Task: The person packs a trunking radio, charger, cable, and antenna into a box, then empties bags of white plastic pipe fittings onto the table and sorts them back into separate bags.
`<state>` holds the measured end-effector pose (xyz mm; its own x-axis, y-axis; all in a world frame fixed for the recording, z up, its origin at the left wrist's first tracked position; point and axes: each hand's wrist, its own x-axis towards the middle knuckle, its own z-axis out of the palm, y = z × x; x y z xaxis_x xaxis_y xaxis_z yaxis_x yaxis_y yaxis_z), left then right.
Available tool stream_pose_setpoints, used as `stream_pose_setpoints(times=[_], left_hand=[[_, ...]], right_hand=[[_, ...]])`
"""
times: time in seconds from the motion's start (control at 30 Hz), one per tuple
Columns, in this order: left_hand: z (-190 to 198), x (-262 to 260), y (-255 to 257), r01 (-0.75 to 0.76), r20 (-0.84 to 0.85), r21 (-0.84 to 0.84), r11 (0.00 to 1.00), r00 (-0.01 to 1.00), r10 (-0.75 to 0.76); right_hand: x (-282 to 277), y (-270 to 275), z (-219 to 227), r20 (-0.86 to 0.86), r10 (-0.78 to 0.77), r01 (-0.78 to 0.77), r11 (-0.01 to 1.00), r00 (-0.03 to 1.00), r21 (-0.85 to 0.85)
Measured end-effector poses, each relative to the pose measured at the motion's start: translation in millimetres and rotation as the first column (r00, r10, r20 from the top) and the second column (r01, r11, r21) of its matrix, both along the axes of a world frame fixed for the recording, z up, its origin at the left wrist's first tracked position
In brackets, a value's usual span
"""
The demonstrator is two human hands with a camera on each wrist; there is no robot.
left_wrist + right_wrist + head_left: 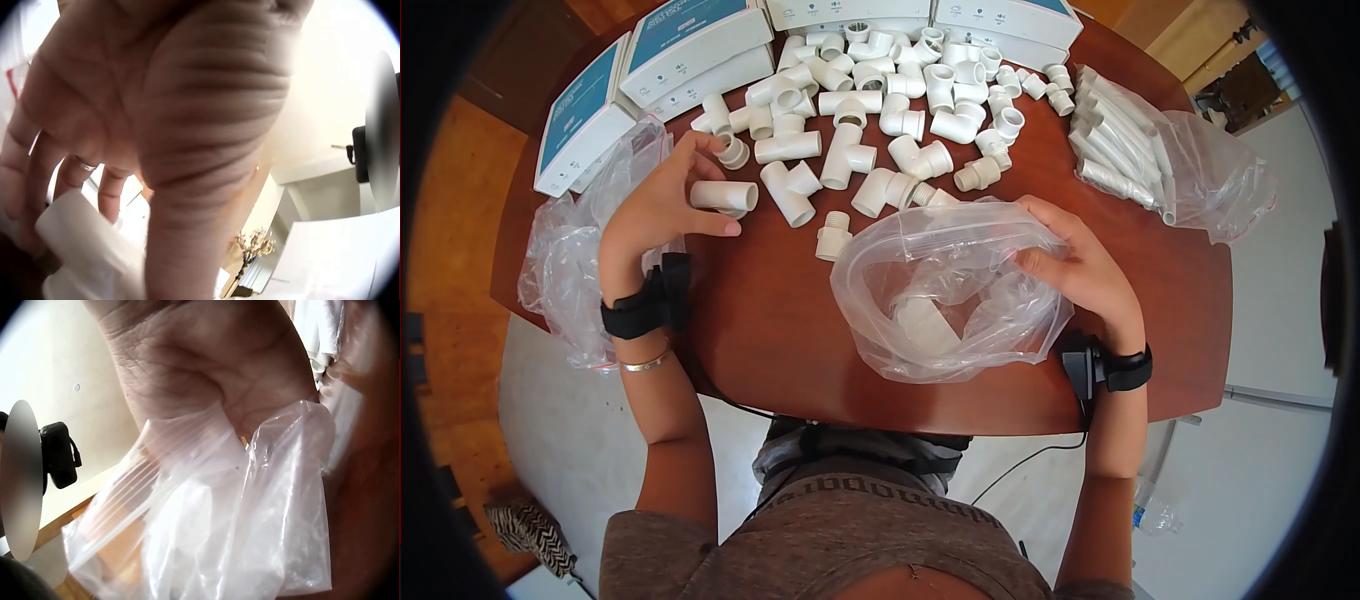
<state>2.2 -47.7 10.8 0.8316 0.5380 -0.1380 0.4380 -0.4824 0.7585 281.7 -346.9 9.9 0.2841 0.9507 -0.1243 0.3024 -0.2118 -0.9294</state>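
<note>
My left hand is spread around a white PVC tee fitting on the left of the table, thumb below it and fingers above. In the left wrist view, the tee shows between the thumb and the other fingers, with a gap beside the thumb. At the right, my right hand pinches the rim of a clear zip bag, the thumb inside its mouth. The bag gapes upward, and a pale fitting shows inside it. Its plastic hangs from the fingers in the right wrist view.
Many white PVC fittings lie across the table's middle and back. A threaded adapter stands left of the open bag. Bagged pipe lengths lie at right, an empty-looking bag at left. White-and-blue boxes line the back.
</note>
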Motion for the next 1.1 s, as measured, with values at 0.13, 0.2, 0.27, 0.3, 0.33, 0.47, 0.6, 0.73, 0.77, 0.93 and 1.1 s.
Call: stream_pose_setpoints(times=[0.13, 0.2, 0.27, 0.3, 0.33, 0.47, 0.6, 0.73, 0.77, 0.93, 1.1], left_hand=[[-5.2, -12.9, 23.9, -0.126, 0.157, -0.011, 0.992, 0.98, 0.126], [-11.2, -7.4, 37.0, -0.347, 0.293, 0.028, 0.938, 0.9, 0.324], [-20.4, -2.5, 42.1, -0.377, 0.303, 0.126, 0.917, 0.895, 0.327], [-24.6, -1.5, 44.0, -0.331, 0.289, 0.162, 0.93, 0.917, 0.276], [-27.5, 0.1, 45.4, -0.281, 0.273, 0.198, 0.939, 0.936, 0.222], [-34.4, 0.8, 47.3, -0.206, 0.238, 0.184, 0.961, 0.958, 0.16], [-43.6, -3.0, 49.8, -0.186, 0.169, 0.221, 0.957, 0.974, 0.151], [-26.5, -0.2, 45.2, -0.286, 0.241, 0.212, 0.935, 0.942, 0.233], [-23.7, 0.6, 40.5, -0.284, 0.241, 0.213, 0.935, 0.943, 0.231], [-25.2, -3.9, 32.7, -0.109, 0.086, 0.305, 0.946, 0.993, 0.087], [-23.3, -4.1, 31.7, -0.165, 0.027, 0.274, 0.948, 0.986, 0.164]], right_hand=[[-2.3, 0.2, 3.8, -0.024, 0.01, -0.01, 1.0, 1.0, -0.005], [-3.2, -0.7, 2.6, -0.054, -0.023, 0.023, 1.0, 0.998, 0.0], [-1.5, -0.6, 0.2, -0.045, -0.015, 0.015, 1.0, 0.999, 0.003], [-1.2, -0.8, -0.5, -0.038, -0.013, 0.013, 1.0, 0.999, 0.004], [-1.4, -0.3, 0.5, -0.037, -0.012, 0.013, 1.0, 0.999, 0.006], [-2.1, 0.2, 3.3, -0.027, -0.001, 0.001, 1.0, 1.0, -0.009], [-0.2, -0.1, -2.5, 0.018, 0.017, -0.017, 0.999, 1.0, 0.028], [-2.3, 2.2, 4.7, -0.039, 0.039, -0.039, 0.999, 0.998, 0.002], [-3.0, 1.7, 4.3, -0.045, 0.032, -0.031, 0.999, 0.998, 0.014], [-3.2, 1.4, 5.7, -0.052, 0.029, -0.028, 0.999, 0.998, 0.022], [-5.2, 1.3, 6.3, -0.042, 0.029, -0.027, 0.999, 0.999, 0.032]])
